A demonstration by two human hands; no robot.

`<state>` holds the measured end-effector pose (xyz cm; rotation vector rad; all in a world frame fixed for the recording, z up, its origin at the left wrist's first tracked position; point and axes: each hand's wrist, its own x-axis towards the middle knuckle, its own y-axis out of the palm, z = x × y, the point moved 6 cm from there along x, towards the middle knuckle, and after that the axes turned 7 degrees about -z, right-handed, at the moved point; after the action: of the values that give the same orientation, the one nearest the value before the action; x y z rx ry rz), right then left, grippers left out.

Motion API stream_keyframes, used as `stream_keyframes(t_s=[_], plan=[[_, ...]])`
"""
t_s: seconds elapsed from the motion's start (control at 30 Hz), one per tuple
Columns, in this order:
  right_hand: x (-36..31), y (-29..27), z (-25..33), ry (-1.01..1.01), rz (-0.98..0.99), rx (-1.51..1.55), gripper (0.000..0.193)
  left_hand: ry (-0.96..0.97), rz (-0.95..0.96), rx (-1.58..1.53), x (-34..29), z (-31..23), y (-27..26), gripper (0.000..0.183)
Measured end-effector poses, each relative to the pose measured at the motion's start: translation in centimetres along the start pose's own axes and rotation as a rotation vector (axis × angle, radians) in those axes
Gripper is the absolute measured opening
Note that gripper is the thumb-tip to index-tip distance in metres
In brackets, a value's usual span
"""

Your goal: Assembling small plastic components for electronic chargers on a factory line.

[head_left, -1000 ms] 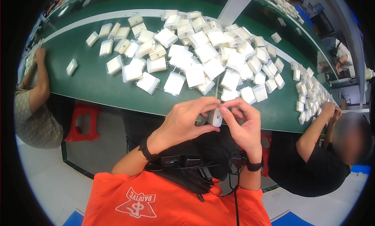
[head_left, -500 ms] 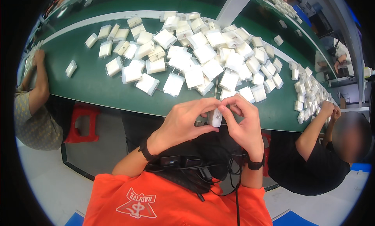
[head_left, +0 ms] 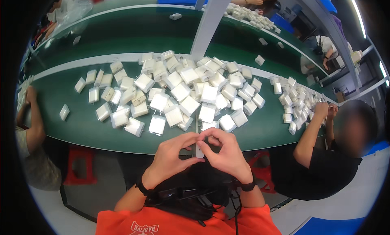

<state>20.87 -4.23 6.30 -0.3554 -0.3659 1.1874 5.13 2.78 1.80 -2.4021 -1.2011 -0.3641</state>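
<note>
Two hands closed on one small white part (head_left: 199, 150), left hand (head_left: 172, 155) and right hand (head_left: 224, 153) fingertips pinching it between them, above green table (head_left: 81, 129) edge.

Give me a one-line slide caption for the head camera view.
Both hands, left hand and right hand, pinch a small white part above a green table strewn with white adapters.

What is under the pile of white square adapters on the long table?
The pile of white square adapters lies directly on the green table surface, which shows between pieces at the edges. Anything beneath the dense overlapping middle is covered.
</note>
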Motion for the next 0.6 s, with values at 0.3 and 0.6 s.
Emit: stream_keyframes(t_s=[0.3, 0.6], plan=[[-0.4, -0.8, 0.3, 0.003, -0.02, 0.001, 0.022, 0.038, -0.01, 0.005, 0.5, -0.1, -0.2, 0.067], [-1.2, -4.1, -0.6, -0.086, -0.165, 0.201, 0.022, 0.035, 0.057, 0.017, 1.6, -0.7, 0.7, 0.06]])
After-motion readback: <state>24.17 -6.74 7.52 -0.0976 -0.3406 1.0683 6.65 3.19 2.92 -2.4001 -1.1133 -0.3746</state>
